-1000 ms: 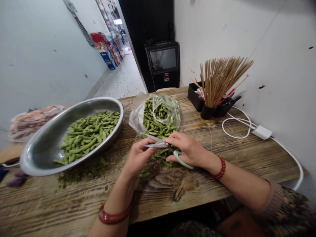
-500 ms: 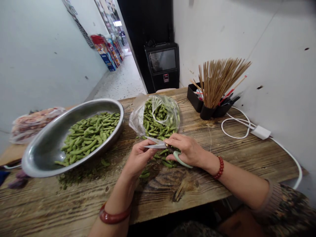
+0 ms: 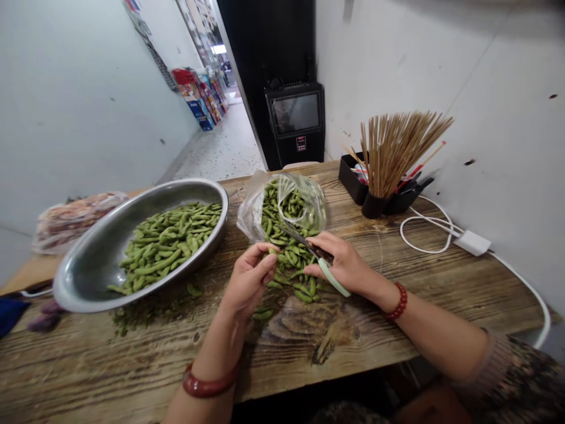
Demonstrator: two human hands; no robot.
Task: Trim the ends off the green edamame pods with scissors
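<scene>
My left hand (image 3: 250, 277) pinches a green edamame pod (image 3: 272, 251) between thumb and fingertips; most of the pod is hidden. In my right hand (image 3: 339, 263) is a pair of scissors (image 3: 327, 274) with pale green handles, its blades close together and pointing up and left over the pods. A clear plastic bag (image 3: 251, 207) full of edamame lies open just beyond both hands, and loose pods (image 3: 303, 291) have spilled onto the table below it. To the left, a tilted metal basin (image 3: 88, 277) holds a heap of pods.
The wooden table (image 3: 176, 365) carries green trimmings (image 3: 136, 318) beside the basin. A black holder (image 3: 351, 179) with wooden skewers (image 3: 392, 150) stands at the back right, near a white cable and adapter (image 3: 472, 242). A bag with pinkish contents (image 3: 75, 221) lies at far left.
The scissors have moved from the left fingertips, off to the right, and their spread blades have come together. My left hand keeps its pinch, with a pod now showing.
</scene>
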